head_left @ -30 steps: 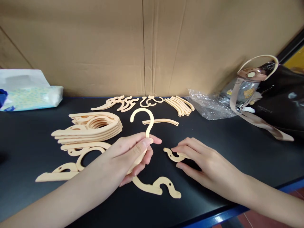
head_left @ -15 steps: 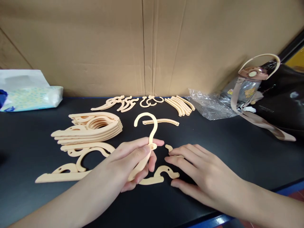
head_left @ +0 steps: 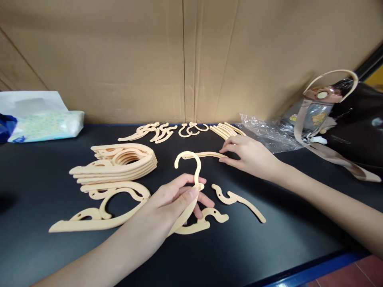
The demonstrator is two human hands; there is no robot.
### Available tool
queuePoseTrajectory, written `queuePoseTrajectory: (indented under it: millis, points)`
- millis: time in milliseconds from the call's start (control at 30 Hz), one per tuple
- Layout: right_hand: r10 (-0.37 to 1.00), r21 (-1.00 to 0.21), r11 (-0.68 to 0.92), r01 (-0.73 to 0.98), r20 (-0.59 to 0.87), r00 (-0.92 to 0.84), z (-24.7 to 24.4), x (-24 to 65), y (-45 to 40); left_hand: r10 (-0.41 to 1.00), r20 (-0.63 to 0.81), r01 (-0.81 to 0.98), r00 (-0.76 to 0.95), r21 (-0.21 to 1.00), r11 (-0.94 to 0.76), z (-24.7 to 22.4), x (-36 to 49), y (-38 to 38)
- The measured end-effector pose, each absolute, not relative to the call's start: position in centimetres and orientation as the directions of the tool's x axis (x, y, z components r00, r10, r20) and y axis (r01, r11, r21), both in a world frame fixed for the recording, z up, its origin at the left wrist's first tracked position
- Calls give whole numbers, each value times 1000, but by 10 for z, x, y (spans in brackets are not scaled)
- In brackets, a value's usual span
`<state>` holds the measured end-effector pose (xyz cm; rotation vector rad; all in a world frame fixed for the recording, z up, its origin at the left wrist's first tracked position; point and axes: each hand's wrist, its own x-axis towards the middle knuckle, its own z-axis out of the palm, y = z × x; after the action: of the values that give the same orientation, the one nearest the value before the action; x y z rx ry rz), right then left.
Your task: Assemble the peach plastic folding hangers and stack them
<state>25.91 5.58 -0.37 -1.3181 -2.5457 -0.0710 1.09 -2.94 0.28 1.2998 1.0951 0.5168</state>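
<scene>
My left hand (head_left: 175, 203) is closed on a cream plastic hanger hook (head_left: 198, 165), which stands upright and joins a long arm piece partly hidden by the palm. Behind it lies a slim curved bar (head_left: 205, 154). My right hand (head_left: 251, 154) has thumb and fingertips at the bar's right end, one on each side. On the black table between my hands rests a loose hanger arm (head_left: 248, 204) with a curled end. Another hanger arm (head_left: 194, 228) lies below my left fingers, partly covered.
Stacked folded hangers (head_left: 119, 169) and one separate hanger (head_left: 89, 226) lie at left. Along the back are loose arms (head_left: 139, 133), hooks (head_left: 193, 129) and curved bars (head_left: 226, 129). A tissue pack (head_left: 48, 125), plastic film (head_left: 263, 133), bottle (head_left: 318, 111) and black bag (head_left: 353, 131) flank them.
My right hand has left the loose hanger arm and moved forward to the curved bar's right end. My left hand still holds the hook, with its lower fingers more spread.
</scene>
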Motion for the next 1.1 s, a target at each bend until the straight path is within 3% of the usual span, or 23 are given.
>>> queuePoseTrajectory:
  millis: [233, 300, 367, 433, 667, 767, 900, 1100]
  points:
    - [871, -323, 481, 815, 278, -404, -7, 264, 55, 780, -438, 49, 446, 882, 468, 3, 13, -28]
    - [913, -545, 408, 732, 256, -318, -6, 267, 56, 777, -446, 15, 445, 871, 491, 2, 12, -28]
    - [960, -821, 268, 505, 182, -215, -5, 271, 58, 775, -452, 11, 441, 866, 499, 3, 12, -28]
    - [981, -952, 143, 271, 100, -167, -5, 274, 61, 779, -459, 21, 426, 866, 499, 4, 13, -29]
    - [970, -998, -58, 10, -58, -236, -4, 273, 58, 797, -503, 51, 333, 854, 518, 6, 16, -28]
    - [942, -988, -76, 131, -115, -316, -1, 263, 46, 790, -524, 70, 318, 844, 532, 6, 14, -28]
    - [906, -919, 89, 385, -86, -415, -3, 249, 26, 785, -524, 77, 329, 844, 531, 6, 14, -29]
    - [874, -830, 254, 497, -23, -485, 0, 240, 3, 813, -481, 64, 328, 870, 489, 4, 17, -32]
